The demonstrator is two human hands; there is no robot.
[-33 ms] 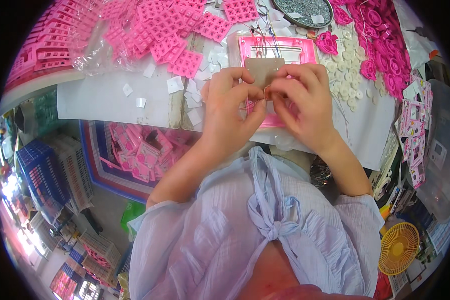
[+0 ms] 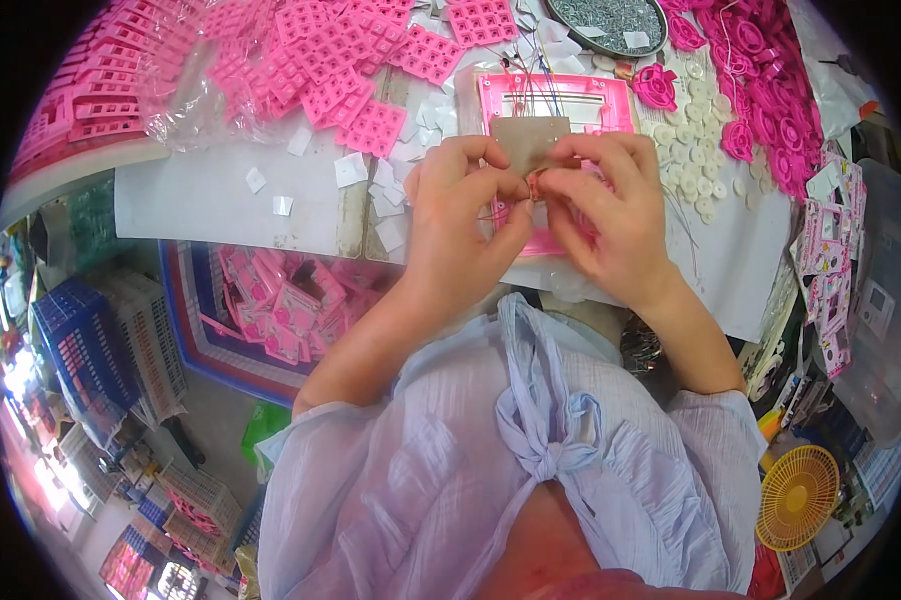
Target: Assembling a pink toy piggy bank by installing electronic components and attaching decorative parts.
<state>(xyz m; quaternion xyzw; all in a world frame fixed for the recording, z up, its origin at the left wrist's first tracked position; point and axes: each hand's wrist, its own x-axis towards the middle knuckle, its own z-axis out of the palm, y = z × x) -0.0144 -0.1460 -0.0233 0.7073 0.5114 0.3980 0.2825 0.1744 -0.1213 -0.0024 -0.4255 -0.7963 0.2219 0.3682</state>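
Note:
A pink plastic housing (image 2: 611,92) lies on the worktable in front of me, with a grey-brown circuit board (image 2: 530,136) over its middle. Thin coloured wires rise from the board's far side. Above the near part of the housing, my left hand (image 2: 460,208) pinches thumb and forefinger together. My right hand (image 2: 615,215) meets it there, its fingertips closed too. Between the fingertips is a small orange-brown piece (image 2: 534,186), perhaps a wire end; the fingers cover most of it.
Pink keypad frames (image 2: 372,127) are heaped at the far left. White discs (image 2: 698,150), magenta parts (image 2: 770,130) and a tray of screws (image 2: 610,22) lie to the right and far side. Small white squares (image 2: 351,169) are scattered about. Below the table's left edge stands a basket (image 2: 185,300) of pink housings.
My right hand's fingers have shifted slightly and show a little more of the orange-brown piece. The left hand stays in place.

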